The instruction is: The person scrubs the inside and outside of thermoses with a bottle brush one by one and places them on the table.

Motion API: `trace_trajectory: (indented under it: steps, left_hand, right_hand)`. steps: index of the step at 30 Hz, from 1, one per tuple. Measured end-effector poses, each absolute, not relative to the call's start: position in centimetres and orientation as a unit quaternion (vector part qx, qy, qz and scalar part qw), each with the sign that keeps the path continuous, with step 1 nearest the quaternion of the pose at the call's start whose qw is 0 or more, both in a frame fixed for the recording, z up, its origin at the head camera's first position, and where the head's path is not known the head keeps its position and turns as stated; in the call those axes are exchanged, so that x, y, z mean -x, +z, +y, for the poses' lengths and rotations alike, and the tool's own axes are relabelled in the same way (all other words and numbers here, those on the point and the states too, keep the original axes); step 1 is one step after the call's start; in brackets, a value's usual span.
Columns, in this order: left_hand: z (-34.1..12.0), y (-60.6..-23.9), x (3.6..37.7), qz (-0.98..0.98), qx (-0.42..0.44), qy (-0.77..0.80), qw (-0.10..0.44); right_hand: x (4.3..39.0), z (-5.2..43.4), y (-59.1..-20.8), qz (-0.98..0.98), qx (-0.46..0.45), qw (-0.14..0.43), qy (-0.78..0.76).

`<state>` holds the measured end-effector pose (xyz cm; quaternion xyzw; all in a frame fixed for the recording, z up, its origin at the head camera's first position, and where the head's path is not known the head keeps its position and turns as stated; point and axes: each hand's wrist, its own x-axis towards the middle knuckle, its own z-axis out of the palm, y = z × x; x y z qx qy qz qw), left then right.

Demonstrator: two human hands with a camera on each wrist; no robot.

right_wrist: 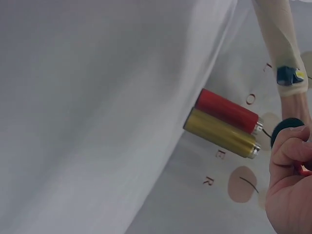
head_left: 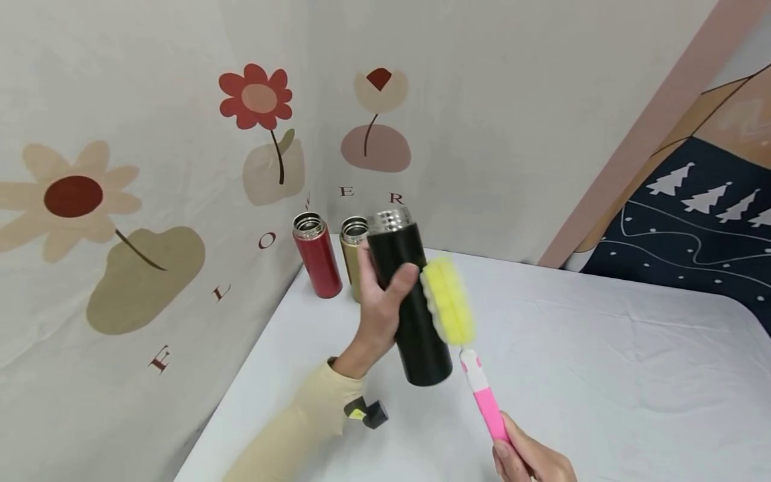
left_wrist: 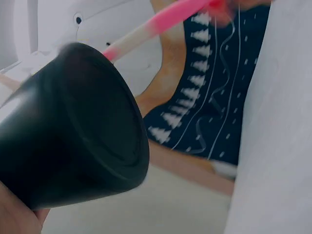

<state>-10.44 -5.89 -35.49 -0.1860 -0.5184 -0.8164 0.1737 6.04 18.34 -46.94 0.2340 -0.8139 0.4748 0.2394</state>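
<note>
Above the white desk [head_left: 602, 348], left hand [head_left: 379, 304] fingers wrapped a black flask [head_left: 409, 301]; right hand [head_left: 530, 462], partly cropped, gripped the brush [head_left: 464, 335] just beside it.

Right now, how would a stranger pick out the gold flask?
Look to the back corner of the white table, under the flowered wall cloth. Two open flasks stand there side by side; the gold flask is on the right, next to the red flask.

Two open flasks [head_left: 317, 254] stand upright side by side at table's [head_left: 602, 348] back-left corner, against wall cloth [head_left: 120, 201]. Third flask [head_left: 409, 301] held above table in front of them, in left hand [head_left: 379, 308]. Brush [head_left: 464, 335] just right of it, handle in right hand [head_left: 530, 462], nearest the viewer.
</note>
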Motion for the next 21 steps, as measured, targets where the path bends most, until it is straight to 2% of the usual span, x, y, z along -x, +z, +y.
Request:
trace_trajectory:
  steps: [9, 11, 15, 21]
  left_hand:
    - [-4.9, -37.1, 9.4, -0.518, 0.201, -0.829, 0.072]
    - [-4.9, -37.0, 9.3, -0.511, 0.202, -0.831, 0.081]
    - [-5.2, -36.6, 9.5, -0.499, 0.206, -0.83, 0.139]
    - [-5.9, -35.4, 10.2, -0.515, 0.168, -0.821, 0.179]
  right_hand:
    - [-2.3, 17.2, -43.7, -0.771, -0.273, 0.239, 0.524]
    - [-1.7, 17.1, -43.3, -0.768, -0.28, 0.239, 0.525]
    - [-1.7, 16.8, -43.4, -0.769, -0.279, 0.227, 0.528]
    - [-3.5, 16.6, -44.9, -0.781, -0.258, 0.225, 0.522]
